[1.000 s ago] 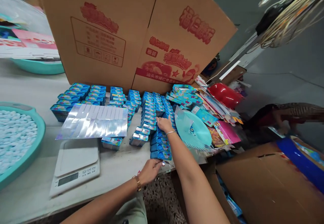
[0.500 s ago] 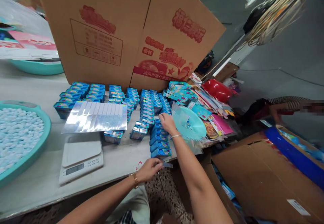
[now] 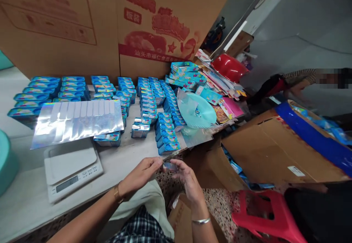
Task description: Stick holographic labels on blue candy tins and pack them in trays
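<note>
My left hand [image 3: 145,169] is in front of the table edge, its thumb and fingers pinching one end of a small, shiny, see-through strip [image 3: 169,166]. Facing it, my right hand [image 3: 189,181] has its fingers curved and apart, the fingertips at the strip's other end; whether they touch it is unclear. Just beyond my hands stands a row of small blue boxes [image 3: 167,139] on the table. To the left, a silvery sheet with pale strips [image 3: 79,120] lies across several blue boxes, above a white digital scale [image 3: 72,173].
A big cardboard carton [image 3: 90,59] stands behind the boxes. On the right are a turquoise basin [image 3: 203,116], a red basin [image 3: 229,68], an open carton [image 3: 255,151] and a red stool [image 3: 264,213]. A person in a striped top [image 3: 299,76] is beyond them.
My right hand has come back from the row of blue boxes to the strip in my left hand. The view has shifted right and down, bringing the red stool into sight.
</note>
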Tool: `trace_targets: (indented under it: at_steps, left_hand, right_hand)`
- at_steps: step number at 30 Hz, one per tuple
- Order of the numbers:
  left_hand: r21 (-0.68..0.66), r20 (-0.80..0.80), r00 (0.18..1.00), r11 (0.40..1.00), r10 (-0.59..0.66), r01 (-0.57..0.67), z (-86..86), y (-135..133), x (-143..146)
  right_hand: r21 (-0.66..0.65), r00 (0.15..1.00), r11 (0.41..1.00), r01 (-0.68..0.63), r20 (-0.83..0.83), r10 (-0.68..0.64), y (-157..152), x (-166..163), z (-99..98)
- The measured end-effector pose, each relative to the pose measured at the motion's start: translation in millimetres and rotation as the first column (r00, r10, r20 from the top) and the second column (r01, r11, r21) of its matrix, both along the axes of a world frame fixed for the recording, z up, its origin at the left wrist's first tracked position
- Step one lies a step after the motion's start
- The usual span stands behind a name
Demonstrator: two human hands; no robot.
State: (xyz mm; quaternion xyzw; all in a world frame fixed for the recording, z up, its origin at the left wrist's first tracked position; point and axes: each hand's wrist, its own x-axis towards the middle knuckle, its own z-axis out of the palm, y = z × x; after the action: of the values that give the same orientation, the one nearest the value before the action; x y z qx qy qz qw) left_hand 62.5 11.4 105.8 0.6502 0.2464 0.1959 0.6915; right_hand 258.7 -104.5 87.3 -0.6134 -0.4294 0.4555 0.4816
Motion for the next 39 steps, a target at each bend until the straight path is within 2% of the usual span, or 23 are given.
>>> trace_targets:
  at_steps: [3, 8, 15, 19, 22, 25, 29, 31, 34, 39]
  left_hand:
    - [-0.006, -0.047, 0.998, 0.999, -0.035, 0.035, 3.1, 3, 3]
    - [0.027, -0.109, 0.994, 0.999, -0.014, 0.017, 2.4, 14, 12]
    - [0.092, -0.188, 0.982, 0.996, -0.006, 0.023, -5.5, 27, 20]
    - [0.219, -0.217, 0.975, 0.976, 0.038, 0.011, -5.3, 31, 20]
    - [0.336, -0.261, 0.961, 0.942, 0.095, -0.002, -3.8, 35, 23]
    - [0.403, -0.312, 0.932, 0.914, 0.185, -0.046, -5.8, 39, 29]
    - [0.388, -0.309, 0.901, 0.905, 0.305, -0.174, -14.7, 42, 38]
    - [0.352, -0.291, 0.9, 0.911, 0.325, -0.215, -19.6, 43, 42]
    - [0.313, -0.28, 0.896, 0.915, 0.345, -0.254, -24.9, 43, 46]
    - [0.303, -0.264, 0.885, 0.904, 0.384, -0.302, -31.3, 43, 49]
  right_hand:
    - [0.047, 0.998, 0.997, 0.06, -0.01, -0.059, 7, -18, 4.3]
    - [0.158, 0.95, 0.971, 0.179, 0.23, -0.213, 30, -25, 25.5]
    - [0.107, 0.971, 0.986, 0.125, 0.19, -0.144, 43, -12, 15.8]
    - [0.095, 0.971, 0.994, 0.056, 0.225, -0.076, 46, -7, 15.6]
    - [0.123, 0.917, 0.986, 0.108, 0.37, -0.147, 52, -6, 16.4]
    - [0.166, 0.805, 0.975, 0.151, 0.552, -0.219, 61, -4, 13.5]
    - [0.228, 0.585, 0.958, 0.175, 0.758, -0.287, 72, -1, 5.3]
    - [0.249, 0.524, 0.953, 0.173, 0.796, -0.303, 74, 1, 0.7]
    - [0.255, 0.51, 0.952, 0.167, 0.804, -0.305, 77, 3, -5.7]
    - [0.26, 0.543, 0.946, 0.191, 0.775, -0.323, 80, 4, -13.7]
